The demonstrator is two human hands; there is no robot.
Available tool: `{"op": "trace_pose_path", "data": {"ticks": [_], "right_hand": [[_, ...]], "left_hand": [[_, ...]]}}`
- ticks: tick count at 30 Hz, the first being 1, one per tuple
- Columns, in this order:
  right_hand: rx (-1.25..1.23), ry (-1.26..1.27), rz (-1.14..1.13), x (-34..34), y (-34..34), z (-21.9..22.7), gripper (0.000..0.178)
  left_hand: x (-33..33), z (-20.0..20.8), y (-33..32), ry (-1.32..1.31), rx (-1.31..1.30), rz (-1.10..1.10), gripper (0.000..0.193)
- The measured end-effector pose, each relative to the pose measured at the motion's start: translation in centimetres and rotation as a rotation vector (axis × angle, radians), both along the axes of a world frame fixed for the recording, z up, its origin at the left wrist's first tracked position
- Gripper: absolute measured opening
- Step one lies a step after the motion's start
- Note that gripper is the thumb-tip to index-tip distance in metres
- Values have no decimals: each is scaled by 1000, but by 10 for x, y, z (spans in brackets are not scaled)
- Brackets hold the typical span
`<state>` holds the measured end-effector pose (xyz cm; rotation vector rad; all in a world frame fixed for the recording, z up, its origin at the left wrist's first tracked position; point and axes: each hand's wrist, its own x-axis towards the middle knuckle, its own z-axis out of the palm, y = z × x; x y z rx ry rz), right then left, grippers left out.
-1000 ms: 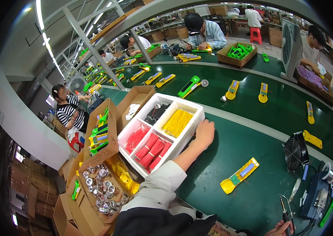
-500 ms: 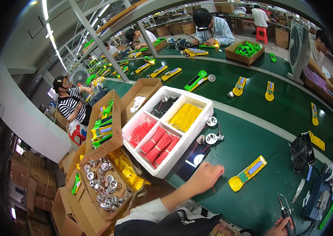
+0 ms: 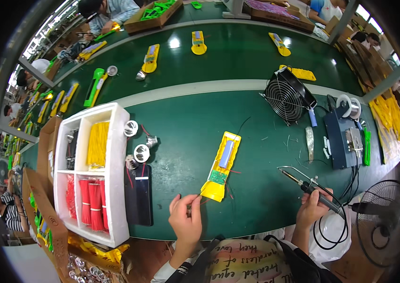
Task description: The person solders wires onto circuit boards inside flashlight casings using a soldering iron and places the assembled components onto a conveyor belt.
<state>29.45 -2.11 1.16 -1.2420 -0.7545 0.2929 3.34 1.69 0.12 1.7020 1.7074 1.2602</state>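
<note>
Yellow casing [image 3: 222, 166] lies flat on the green worktop [image 3: 256, 122], open side up, with a grey cell in its upper half and a small green circuit board near its lower end. Just below and left of the casing's lower end, the left hand [image 3: 187, 220] has thumb and fingertips pinched together on a thin wire [image 3: 203, 200] that runs up toward the casing's corner. Well to the right of the casing, the right hand [image 3: 313, 207] is closed around the handle of a soldering iron [image 3: 309, 187], whose tip points up and left, toward the casing but apart from it; a black cord loops away beneath that hand. Left of the casing stands a white foam tray [image 3: 117, 179] with compartments of yellow and red wires. Between tray and casing lie a dark flat panel [image 3: 138, 195] and a few round silver reflectors [image 3: 141, 153]. Up and right of the casing sits a small black fan [image 3: 287, 95].
</note>
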Motion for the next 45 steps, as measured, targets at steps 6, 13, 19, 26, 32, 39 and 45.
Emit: {"op": "trace_pose_path", "data": {"ticks": [6, 13, 19, 26, 32, 39, 45], "right_hand": [[50, 121, 15, -5, -7, -1, 17], [35, 85, 38, -30, -5, 10, 24], [14, -79, 100, -68, -3, 18, 33], [-160, -210, 339, -82, 4, 6, 30], [-150, -271, 353, -87, 8, -1, 28], [-161, -213, 325, -89, 10, -1, 29], [-171, -205, 301, -92, 11, 0, 30]], "left_hand": [[4, 3, -7, -141, -101, 14, 5], [14, 10, 2, -162, -71, 16, 6], [18, 8, 9, -150, -127, 20, 7], [17, 6, 12, -165, -132, 12, 9], [16, 4, 13, -127, -90, -11, 10], [18, 4, 14, -120, -70, -1, 11], [19, 2, 14, -127, -56, -4, 12]]}}
